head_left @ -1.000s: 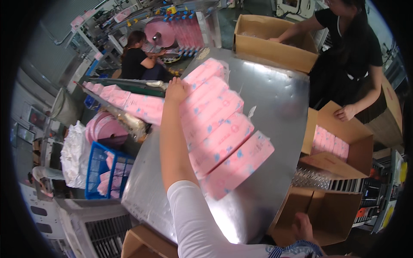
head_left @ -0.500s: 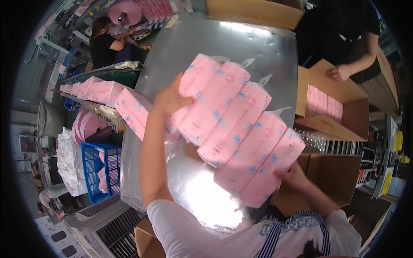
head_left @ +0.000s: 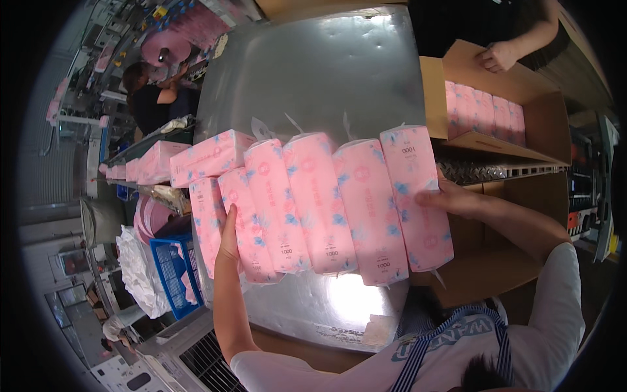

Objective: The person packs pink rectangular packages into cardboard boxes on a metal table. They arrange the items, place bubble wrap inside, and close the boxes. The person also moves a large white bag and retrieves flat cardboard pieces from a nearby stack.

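A row of several pink tissue packs (head_left: 320,202) with blue flower prints stands side by side between my hands, over the metal table. Their clear wrapper tails stick up at the far ends. My left hand (head_left: 229,236) presses against the left end of the row, thumb on the front face and the other fingers hidden. My right hand (head_left: 447,197) grips the rightmost pack, with its thumb on the front and its fingers round the outer side. Just left of my left hand stands another pink pack (head_left: 206,219), and one more pack (head_left: 212,157) lies slanted behind it.
More packs (head_left: 157,162) line a conveyor at the left. At the right, a person's hand (head_left: 499,57) rests on an open carton (head_left: 522,78) holding pink packs. Another open carton (head_left: 503,242) sits nearer me. A blue crate (head_left: 171,277) stands left of the metal table (head_left: 307,72).
The row has turned from a diagonal slant to nearly level across the table. My right hand has come up and away from me; my left hand has moved lower along the left end.
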`<state>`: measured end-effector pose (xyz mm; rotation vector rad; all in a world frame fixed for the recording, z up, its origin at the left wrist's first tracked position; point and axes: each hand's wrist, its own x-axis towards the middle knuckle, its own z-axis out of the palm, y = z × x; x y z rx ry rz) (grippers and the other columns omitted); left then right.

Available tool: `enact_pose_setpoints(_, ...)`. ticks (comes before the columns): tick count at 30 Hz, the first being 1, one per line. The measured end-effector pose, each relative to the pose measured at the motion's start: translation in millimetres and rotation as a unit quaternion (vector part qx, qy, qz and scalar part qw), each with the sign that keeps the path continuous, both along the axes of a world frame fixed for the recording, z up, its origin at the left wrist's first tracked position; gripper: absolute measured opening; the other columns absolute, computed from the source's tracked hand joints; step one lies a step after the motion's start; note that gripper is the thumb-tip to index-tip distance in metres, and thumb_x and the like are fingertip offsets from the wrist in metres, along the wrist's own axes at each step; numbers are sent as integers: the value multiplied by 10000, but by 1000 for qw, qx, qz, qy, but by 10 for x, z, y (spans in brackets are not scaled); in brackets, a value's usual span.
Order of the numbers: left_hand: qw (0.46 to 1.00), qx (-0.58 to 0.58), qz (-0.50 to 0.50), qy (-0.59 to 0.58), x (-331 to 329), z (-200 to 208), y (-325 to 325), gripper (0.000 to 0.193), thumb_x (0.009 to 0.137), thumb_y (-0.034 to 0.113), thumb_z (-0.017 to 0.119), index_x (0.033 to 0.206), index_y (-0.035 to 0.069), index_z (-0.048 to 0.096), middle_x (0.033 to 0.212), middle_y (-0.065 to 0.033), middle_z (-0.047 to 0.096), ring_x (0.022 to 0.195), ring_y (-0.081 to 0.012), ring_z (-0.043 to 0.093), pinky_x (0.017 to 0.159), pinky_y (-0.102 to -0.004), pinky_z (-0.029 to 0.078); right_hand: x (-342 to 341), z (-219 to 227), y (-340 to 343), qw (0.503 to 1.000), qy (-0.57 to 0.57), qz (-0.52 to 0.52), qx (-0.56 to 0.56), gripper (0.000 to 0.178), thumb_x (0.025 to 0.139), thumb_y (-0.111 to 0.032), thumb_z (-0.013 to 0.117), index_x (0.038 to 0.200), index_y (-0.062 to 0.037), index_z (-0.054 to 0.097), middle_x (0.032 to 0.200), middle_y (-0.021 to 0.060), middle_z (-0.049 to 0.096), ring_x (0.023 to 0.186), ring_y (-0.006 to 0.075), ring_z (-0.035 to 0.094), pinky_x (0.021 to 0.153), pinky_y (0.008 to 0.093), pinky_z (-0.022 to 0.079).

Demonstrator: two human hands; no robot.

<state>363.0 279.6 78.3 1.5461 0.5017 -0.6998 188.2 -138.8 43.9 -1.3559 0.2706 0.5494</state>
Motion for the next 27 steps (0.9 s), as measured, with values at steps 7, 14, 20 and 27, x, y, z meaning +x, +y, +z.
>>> enact_pose_setpoints(7, 993, 91, -42, -63, -214, -479, 482, 780, 832, 558, 581, 1412, 88, 353, 1330, -102, 479, 1190, -211, 510, 901, -386, 498, -333, 141, -68, 998, -51, -20, 24, 962, 831, -315, 682, 1477, -51, 19, 1438, 149, 284, 1350, 261, 267, 1098, 416, 272)
enact_pose_setpoints(14, 1000, 4, -25, 15, -1211, 356, 720, 659, 864, 525, 536, 1327, 61, 469, 1194, -88, 574, 1058, -215, 581, 880, -370, 504, -896, 1000, -814, 983, -11, 185, -9, 759, 902, -466, 528, 1459, -68, 200, 1352, 146, 435, 1217, 230, 440, 984, 374, 392)
enact_pose_setpoints(20, 968, -43, -227, 98, -1935, 811, -1168, 583, 886, 478, 515, 1283, 51, 512, 1132, -88, 605, 1009, -228, 603, 872, -371, 508, -2391, 1444, -2358, 947, 280, -105, 115, 541, 901, -444, 522, 1270, -48, 517, 1119, 99, 622, 975, 228, 607, 748, 359, 539)
enact_pose_setpoints(27, 911, 20, -387, 139, -2254, -793, -3286, 435, 919, 362, 478, 1179, 30, 588, 1020, -112, 657, 934, -271, 639, 854, -377, 516, -3076, -222, -3468, 942, 203, -23, -267, 422, 905, -295, 497, 1211, -4, 513, 967, 201, 657, 798, 302, 669, 713, 378, 547)
